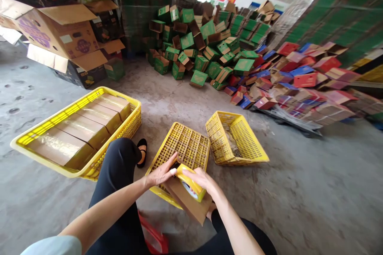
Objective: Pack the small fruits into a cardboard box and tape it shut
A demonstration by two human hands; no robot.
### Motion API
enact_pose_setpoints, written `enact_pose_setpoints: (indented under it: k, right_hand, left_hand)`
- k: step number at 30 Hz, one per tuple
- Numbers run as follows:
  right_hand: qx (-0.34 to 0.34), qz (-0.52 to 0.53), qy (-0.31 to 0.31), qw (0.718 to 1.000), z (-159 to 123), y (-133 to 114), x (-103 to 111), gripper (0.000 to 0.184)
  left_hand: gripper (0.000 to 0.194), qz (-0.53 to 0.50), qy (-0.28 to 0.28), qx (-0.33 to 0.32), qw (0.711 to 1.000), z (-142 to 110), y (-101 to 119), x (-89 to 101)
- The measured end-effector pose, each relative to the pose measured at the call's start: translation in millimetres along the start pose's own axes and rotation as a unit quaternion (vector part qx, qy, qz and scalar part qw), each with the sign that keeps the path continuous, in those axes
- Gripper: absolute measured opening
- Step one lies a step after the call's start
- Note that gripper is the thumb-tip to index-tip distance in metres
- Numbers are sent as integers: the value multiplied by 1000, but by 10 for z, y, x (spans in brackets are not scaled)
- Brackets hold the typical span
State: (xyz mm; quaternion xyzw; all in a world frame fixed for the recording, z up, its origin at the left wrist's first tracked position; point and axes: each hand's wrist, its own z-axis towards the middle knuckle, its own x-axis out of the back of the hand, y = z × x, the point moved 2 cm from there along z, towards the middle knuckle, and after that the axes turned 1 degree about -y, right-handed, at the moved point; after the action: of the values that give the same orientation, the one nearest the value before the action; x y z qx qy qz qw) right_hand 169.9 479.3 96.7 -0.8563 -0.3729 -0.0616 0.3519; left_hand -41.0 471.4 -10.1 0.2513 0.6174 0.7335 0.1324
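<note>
My right hand [200, 180] is closed around a yellow tape dispenser [196, 189], with the round side of a tape roll showing below the fingers. The dispenser rests against a brown cardboard box [187, 202] that sits tilted between my legs. My left hand [163, 173] lies on the far left edge of that box, fingers stretched out and thumb apart, close to the dispenser's front end. Under the box is an upturned yellow plastic crate [188, 141] with a grid bottom. My hands partly hide the box's top.
At left stands a yellow crate [136, 113] holding several taped cardboard boxes [80, 127]. Another yellow crate [251, 139] lies at right. Heaps of green boxes [199, 77] and red and blue boxes [305, 79] cover the floor behind. A red object [152, 235] is below my legs.
</note>
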Motion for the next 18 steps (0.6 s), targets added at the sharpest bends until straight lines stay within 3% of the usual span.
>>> enact_pose_setpoints:
  k: [8,14,18]
  right_hand:
    - [-57,0,-20,998,34,-72,-15,41]
    - [-47,10,15,999,-88,-47,-118,47]
    - [-34,17,13,999,-86,74,-62,46]
  left_hand:
    - [90,19,1,-2,1000,0,-8,-73]
    - [90,15,-7,-30,999,-22,-11,-88]
    - [91,28,-11,-48,998,-28,-16,-97]
